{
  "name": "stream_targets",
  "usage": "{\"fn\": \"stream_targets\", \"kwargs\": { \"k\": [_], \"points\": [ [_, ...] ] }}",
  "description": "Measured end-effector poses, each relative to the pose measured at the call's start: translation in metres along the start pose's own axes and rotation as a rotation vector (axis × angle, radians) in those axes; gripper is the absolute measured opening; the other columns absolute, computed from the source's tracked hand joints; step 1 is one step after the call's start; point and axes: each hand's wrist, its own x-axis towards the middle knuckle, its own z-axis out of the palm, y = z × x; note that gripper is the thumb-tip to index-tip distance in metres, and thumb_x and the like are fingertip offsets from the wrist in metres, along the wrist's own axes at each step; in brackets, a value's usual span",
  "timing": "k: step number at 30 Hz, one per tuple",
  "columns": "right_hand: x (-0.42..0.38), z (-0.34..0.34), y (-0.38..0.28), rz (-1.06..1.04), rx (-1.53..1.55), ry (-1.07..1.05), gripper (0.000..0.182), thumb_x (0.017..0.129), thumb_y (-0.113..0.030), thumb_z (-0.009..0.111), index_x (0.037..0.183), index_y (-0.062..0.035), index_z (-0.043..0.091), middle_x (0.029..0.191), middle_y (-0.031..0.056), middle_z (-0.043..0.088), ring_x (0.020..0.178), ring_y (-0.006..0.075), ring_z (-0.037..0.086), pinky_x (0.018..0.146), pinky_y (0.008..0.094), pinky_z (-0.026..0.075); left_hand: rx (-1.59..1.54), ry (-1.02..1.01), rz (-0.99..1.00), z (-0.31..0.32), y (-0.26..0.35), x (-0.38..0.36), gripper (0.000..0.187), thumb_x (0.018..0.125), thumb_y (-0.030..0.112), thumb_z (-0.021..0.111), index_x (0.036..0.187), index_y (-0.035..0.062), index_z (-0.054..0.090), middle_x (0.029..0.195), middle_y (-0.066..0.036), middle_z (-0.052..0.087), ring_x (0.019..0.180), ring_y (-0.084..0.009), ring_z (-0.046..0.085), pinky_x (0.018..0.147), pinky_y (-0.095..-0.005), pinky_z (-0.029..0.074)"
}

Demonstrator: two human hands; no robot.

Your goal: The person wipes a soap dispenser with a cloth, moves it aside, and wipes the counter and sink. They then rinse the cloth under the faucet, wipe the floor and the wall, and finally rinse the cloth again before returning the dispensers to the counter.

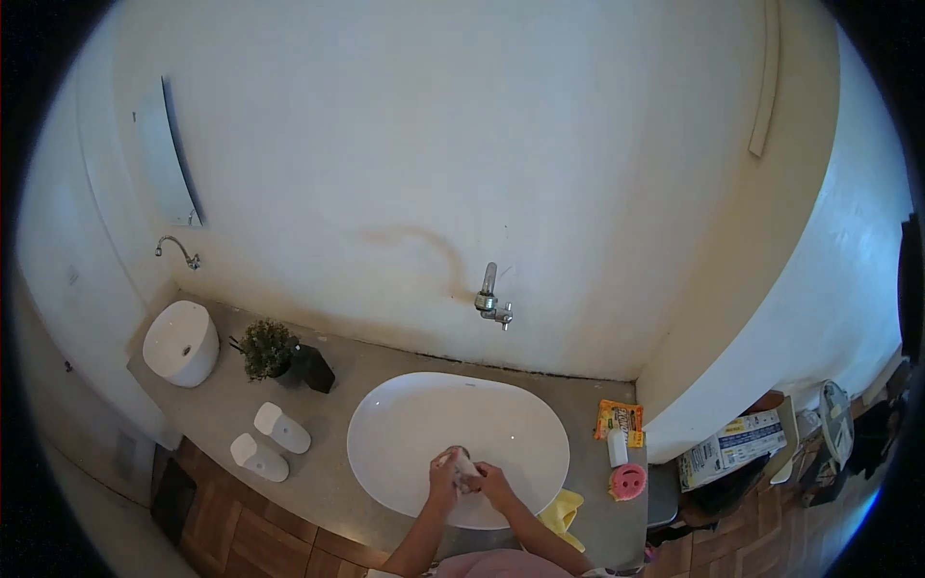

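Observation:
Both hands are together over the white oval basin [405,414], low in the bowl and near its front side. My left hand [443,480] is closed around one side of a small whitish thing [466,468], perhaps a wet cloth; its kind is not clear. From the other side my right hand [494,485] grips the same thing, fingers bent toward the left hand. The drain [463,450] is partly hidden behind the hands. A yellow cloth [562,514] lies over the counter beside my right forearm.
On the wall above the basin is a metal tap [489,297]. Right of the basin are an orange packet [618,418], a white bottle [618,448] and a pink smiley sponge [627,482]. Leftward stand two white dispensers [271,443], a plant [264,349], a black container [314,369] and a smaller basin [183,337].

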Motion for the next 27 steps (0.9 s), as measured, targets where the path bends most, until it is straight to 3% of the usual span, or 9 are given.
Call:
{"fn": "stream_targets", "kwargs": {
  "k": [6,8,10,12,16,19,23,24,27],
  "points": [
    [0.000,0.005,-0.005,-0.203,0.092,0.215,0.034,0.078,-0.010,0.068,0.109,-0.0027,0.056,0.088,0.0056,0.061,0.073,0.0131,0.057,0.065,0.0269,0.047,0.354,0.021,-0.139,-0.002,-0.004,-0.014,0.025,0.082,0.029,0.068,0.096,0.0099,0.058,0.077,0.001,0.058,0.061,-0.0097,0.051,0.054,-0.0235,0.039],
    [0.009,0.008,0.005,-0.293,-0.098,0.277,0.037,0.078,-0.013,0.068,0.111,-0.0035,0.055,0.089,0.0059,0.061,0.075,0.0143,0.058,0.068,0.0273,0.048,0.420,-0.041,0.019,-0.019,-0.014,-0.001,0.026,0.080,0.033,0.069,0.080,0.0082,0.062,0.062,0.003,0.055,0.055,-0.0103,0.050,0.050,-0.0244,0.035],
    [0.008,0.011,0.010,-0.378,-0.292,0.335,0.039,0.079,-0.015,0.069,0.114,-0.0043,0.055,0.090,0.0062,0.061,0.076,0.0155,0.059,0.070,0.0278,0.048,0.476,-0.040,0.097,-0.013,0.003,-0.011,0.022,0.081,0.028,0.068,0.080,0.0072,0.063,0.064,0.002,0.056,0.056,-0.0101,0.050,0.052,-0.0247,0.038],
    [0.006,0.014,0.001,-0.383,-0.046,0.312,0.045,0.078,-0.025,0.071,0.115,-0.0040,0.056,0.093,0.0096,0.062,0.085,0.0182,0.059,0.076,0.0314,0.049,0.531,-0.034,0.184,-0.019,0.015,-0.011,0.017,0.083,0.023,0.067,0.081,0.0062,0.065,0.066,0.002,0.057,0.058,-0.0099,0.051,0.054,-0.0249,0.040],
    [-0.006,0.013,-0.017,-0.423,-0.005,0.345,0.043,0.079,-0.020,0.071,0.116,-0.0042,0.055,0.090,0.0062,0.062,0.076,0.0146,0.059,0.072,0.0294,0.049,1.153,-0.119,0.300,-0.025,0.038,-0.016,0.022,0.081,0.023,0.068,0.082,0.0007,0.065,0.073,-0.004,0.065,0.065,-0.0166,0.060,0.062,-0.0287,0.046],
    [-0.014,0.002,-0.014,-0.271,-0.313,0.182,0.040,0.078,-0.018,0.071,0.113,-0.0039,0.056,0.089,0.0077,0.061,0.071,0.0139,0.058,0.067,0.0286,0.051,1.270,-0.244,0.376,-0.035,0.045,-0.022,0.031,0.077,0.027,0.070,0.092,0.0009,0.065,0.081,-0.009,0.066,0.075,-0.0228,0.062,0.071,-0.0330,0.047],
    [-0.041,-0.005,-0.014,-0.229,-0.022,0.232,0.031,0.078,-0.012,0.069,0.104,0.0007,0.056,0.088,0.0088,0.059,0.070,0.0144,0.058,0.062,0.0277,0.053,1.120,-0.303,0.586,-0.042,0.043,-0.038,0.054,0.074,0.028,0.074,0.119,0.0049,0.056,0.101,-0.015,0.060,0.099,-0.0287,0.056,0.088,-0.0360,0.042],
    [-0.049,-0.008,-0.014,-0.216,0.103,0.319,0.029,0.078,-0.010,0.068,0.101,0.0024,0.055,0.087,0.0085,0.059,0.072,0.0147,0.058,0.062,0.0278,0.054,1.207,-0.295,0.501,-0.046,0.046,-0.040,0.063,0.074,0.026,0.075,0.128,0.0067,0.048,0.112,-0.016,0.056,0.107,-0.0297,0.051,0.092,-0.0380,0.039],
    [-0.084,-0.028,-0.031,-0.173,0.429,0.373,0.030,0.078,-0.003,0.064,0.103,0.0023,0.049,0.094,0.0091,0.057,0.083,0.0180,0.059,0.072,0.0325,0.056,1.273,-0.266,0.515,-0.031,0.061,-0.066,0.055,0.075,0.023,0.074,0.123,0.0056,0.053,0.109,-0.016,0.058,0.105,-0.0301,0.052,0.092,-0.0393,0.040]
  ]
}}
